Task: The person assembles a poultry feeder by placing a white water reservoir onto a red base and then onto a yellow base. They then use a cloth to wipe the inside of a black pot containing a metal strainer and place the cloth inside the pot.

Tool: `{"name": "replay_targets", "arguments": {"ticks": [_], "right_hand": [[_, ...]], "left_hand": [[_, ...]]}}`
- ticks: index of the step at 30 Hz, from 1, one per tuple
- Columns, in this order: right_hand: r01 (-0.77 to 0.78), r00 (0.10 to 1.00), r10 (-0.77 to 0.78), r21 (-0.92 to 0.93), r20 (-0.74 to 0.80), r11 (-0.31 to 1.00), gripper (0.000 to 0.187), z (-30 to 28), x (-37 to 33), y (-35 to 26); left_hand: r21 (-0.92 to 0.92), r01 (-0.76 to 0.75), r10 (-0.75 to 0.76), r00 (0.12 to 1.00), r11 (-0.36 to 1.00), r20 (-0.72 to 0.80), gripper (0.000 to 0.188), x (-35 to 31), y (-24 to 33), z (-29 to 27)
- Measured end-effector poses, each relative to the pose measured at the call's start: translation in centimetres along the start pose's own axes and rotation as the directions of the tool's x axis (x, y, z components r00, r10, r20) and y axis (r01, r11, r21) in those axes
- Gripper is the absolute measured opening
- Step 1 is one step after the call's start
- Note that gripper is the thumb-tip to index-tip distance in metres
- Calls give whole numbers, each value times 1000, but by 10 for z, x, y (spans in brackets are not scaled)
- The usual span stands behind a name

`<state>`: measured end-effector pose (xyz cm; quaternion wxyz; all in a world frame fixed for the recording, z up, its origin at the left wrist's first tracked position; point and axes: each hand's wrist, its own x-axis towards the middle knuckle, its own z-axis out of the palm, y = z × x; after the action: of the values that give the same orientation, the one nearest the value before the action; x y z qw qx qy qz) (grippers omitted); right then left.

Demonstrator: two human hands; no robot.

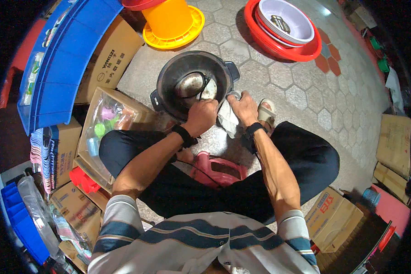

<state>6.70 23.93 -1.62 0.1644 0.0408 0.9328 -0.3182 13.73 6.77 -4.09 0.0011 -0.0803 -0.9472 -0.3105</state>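
Observation:
A deep black pot (169, 75) with two side handles stands on the floor in front of me. Inside it lies a stained, pale metal piece (189, 86), with a thin black strip looping over it. My left hand (202, 115) is closed at the pot's near rim, where the strip runs toward its fingers; what they hold is hidden. On the pot's right side, my right hand (245, 108) is closed on a whitish cloth (227, 119), which hangs down between my hands. The cloth's upper end is at the pot's rim, just below the right handle.
Between my legs is a pink plastic stool (203, 166). Beyond the pot stand a yellow plastic container (169, 23) and stacked red and white basins (287, 27). Cardboard boxes (109, 59) and a blue bin (73, 59) line the left; another carton (335, 219) is at the right.

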Motion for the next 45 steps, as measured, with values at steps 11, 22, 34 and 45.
{"name": "replay_targets", "arguments": {"ticks": [11,22,34,45], "right_hand": [[-80,991,88,79,-105,994,51,22,-1,-6],[-191,934,109,218,340,957,40,13,21,20],[-326,936,206,487,284,810,62,-45,-36,7],[1,998,-2,25,56,1000,61,10,21,5]], "left_hand": [[74,-32,37,997,997,-74,7,-4,10,-5],[35,60,-61,998,998,33,11,0,13,-16],[9,113,-113,991,994,74,16,1,15,-18],[-61,17,-16,1000,998,15,12,-2,8,-13]]}}
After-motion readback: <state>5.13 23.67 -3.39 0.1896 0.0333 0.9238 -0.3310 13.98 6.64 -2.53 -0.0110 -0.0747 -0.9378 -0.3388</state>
